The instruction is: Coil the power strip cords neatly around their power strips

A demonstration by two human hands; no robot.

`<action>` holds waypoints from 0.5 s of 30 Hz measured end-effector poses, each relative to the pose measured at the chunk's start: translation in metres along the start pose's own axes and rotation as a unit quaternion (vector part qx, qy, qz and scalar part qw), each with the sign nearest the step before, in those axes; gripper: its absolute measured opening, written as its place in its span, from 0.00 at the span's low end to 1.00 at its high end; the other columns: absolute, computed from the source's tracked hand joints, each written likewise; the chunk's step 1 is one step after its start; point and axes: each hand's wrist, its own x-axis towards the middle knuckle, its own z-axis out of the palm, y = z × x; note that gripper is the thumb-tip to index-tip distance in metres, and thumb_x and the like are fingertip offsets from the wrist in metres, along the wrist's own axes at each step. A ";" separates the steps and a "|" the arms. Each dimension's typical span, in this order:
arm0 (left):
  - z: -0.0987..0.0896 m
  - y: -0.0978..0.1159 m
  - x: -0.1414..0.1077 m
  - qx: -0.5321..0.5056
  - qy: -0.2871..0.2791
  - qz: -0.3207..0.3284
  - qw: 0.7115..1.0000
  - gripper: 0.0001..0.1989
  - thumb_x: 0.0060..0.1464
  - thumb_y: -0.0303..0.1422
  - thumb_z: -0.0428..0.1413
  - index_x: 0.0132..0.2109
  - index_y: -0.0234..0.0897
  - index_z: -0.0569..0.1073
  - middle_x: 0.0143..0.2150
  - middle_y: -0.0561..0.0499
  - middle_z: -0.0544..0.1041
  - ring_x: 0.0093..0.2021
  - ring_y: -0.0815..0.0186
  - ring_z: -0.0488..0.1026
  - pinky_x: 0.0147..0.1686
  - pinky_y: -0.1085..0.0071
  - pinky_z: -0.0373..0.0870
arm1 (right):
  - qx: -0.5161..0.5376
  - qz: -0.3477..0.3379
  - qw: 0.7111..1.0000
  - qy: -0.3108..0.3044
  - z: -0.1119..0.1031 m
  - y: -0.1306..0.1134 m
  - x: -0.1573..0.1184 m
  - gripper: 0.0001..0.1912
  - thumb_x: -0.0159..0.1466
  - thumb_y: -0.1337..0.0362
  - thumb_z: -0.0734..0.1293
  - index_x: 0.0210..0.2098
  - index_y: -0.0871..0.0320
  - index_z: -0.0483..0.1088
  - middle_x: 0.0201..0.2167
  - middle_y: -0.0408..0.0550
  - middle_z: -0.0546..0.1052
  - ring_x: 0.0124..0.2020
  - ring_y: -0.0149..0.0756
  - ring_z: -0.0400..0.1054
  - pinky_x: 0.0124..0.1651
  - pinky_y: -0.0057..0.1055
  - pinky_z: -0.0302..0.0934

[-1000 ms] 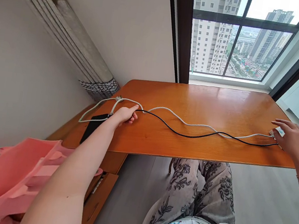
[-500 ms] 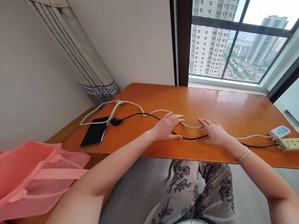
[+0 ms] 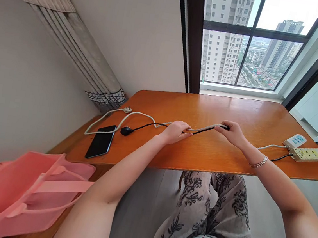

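Two power cords, one white (image 3: 140, 113) and one black (image 3: 148, 125), run across the wooden table from left to right. My right hand (image 3: 233, 134) is closed on both cords and lifts them a little off the tabletop. Further left, my left hand (image 3: 175, 132) is curled over the same two cords, its thumb and fingers around them. Between the hands the cords lie side by side. The black cord ends in a black plug (image 3: 126, 130); the white one ends in a white plug (image 3: 127, 109). At the right, they lead to a white power strip (image 3: 295, 141) and a yellowish power strip (image 3: 310, 155).
A dark phone or tablet (image 3: 101, 141) lies at the table's left, partly under the white cord. A pink bag (image 3: 26, 195) stands open at the lower left. The wooden table (image 3: 215, 158) ends at its front edge above my legs. A window is beyond.
Both hands have closed on the cords, which they were resting over with fingers spread. The right hand has raised the cords and brought them together; the black plug shifted slightly right.
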 end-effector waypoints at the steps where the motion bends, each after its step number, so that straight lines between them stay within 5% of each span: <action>1: -0.003 0.000 0.001 -0.009 0.013 -0.007 1.000 0.25 0.62 0.51 0.46 0.46 0.35 0.76 0.44 0.41 0.80 0.46 0.53 0.75 0.49 0.58 0.68 | 0.029 0.002 0.999 0.031 -0.004 -0.007 0.001 0.27 0.54 0.39 0.69 0.22 0.57 0.63 0.20 0.37 0.56 0.24 0.26 0.48 0.27 0.28 0.44; 7: -0.021 0.008 0.003 -0.048 0.096 -0.085 0.991 0.22 0.60 0.47 0.49 0.54 0.39 0.72 0.45 0.45 0.80 0.44 0.58 0.76 0.40 0.67 0.66 | 0.164 -0.018 0.967 0.194 -0.031 -0.051 0.010 0.25 0.52 0.42 0.73 0.22 0.56 0.63 0.19 0.36 0.56 0.22 0.25 0.47 0.25 0.28 0.42; 13: -0.037 0.018 0.004 -0.129 0.090 -0.138 0.978 0.19 0.59 0.49 0.50 0.30 0.39 0.70 0.22 0.53 0.72 0.25 0.64 0.70 0.29 0.69 0.62 | 0.223 -0.079 0.936 0.260 -0.056 -0.067 0.031 0.28 0.54 0.37 0.70 0.24 0.53 0.59 0.19 0.35 0.51 0.19 0.26 0.44 0.23 0.29 0.39; 15: -0.041 0.020 0.003 -0.193 0.061 -0.154 0.967 0.19 0.56 0.50 0.53 0.30 0.39 0.68 0.20 0.55 0.70 0.22 0.65 0.69 0.27 0.69 0.62 | 0.228 -0.088 0.932 0.266 -0.064 -0.071 0.039 0.29 0.55 0.35 0.69 0.25 0.52 0.57 0.19 0.34 0.49 0.19 0.27 0.43 0.23 0.31 0.39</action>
